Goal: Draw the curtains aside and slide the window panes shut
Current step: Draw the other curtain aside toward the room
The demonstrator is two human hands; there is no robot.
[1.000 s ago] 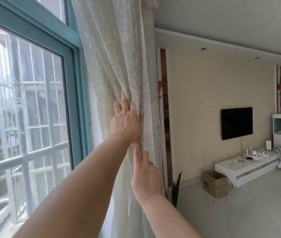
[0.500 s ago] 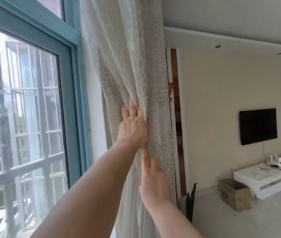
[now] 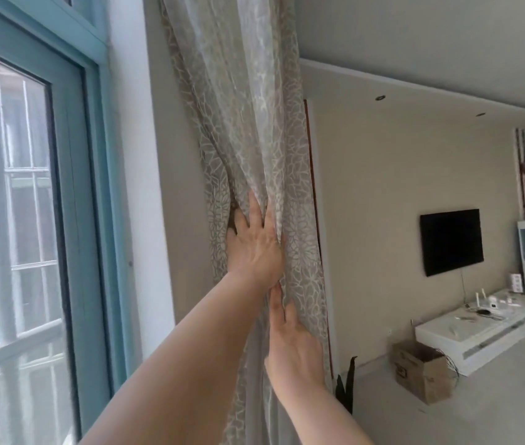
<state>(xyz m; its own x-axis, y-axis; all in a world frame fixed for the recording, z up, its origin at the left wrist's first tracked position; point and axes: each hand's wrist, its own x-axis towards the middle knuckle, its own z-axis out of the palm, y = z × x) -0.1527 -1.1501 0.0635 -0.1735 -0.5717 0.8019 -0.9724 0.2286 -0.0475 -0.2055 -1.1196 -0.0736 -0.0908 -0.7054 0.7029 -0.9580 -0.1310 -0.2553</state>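
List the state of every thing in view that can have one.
Curtain, gathered aside against the wall, clear of the glass.
Left hand, fingers straight, pressing the curtain.
Right hand, fingers straight, pressing the curtain lower down.
Window pane, its edge against the right frame; the rest is out of view.
Television, screen dark.
Cardboard box, top open.

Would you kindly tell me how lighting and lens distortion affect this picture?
Head view: daylight overexposes the window pane at far left; the wide lens tilts the teal frame and ceiling edge; the curtain, left hand and right hand are sharp and evenly lit.
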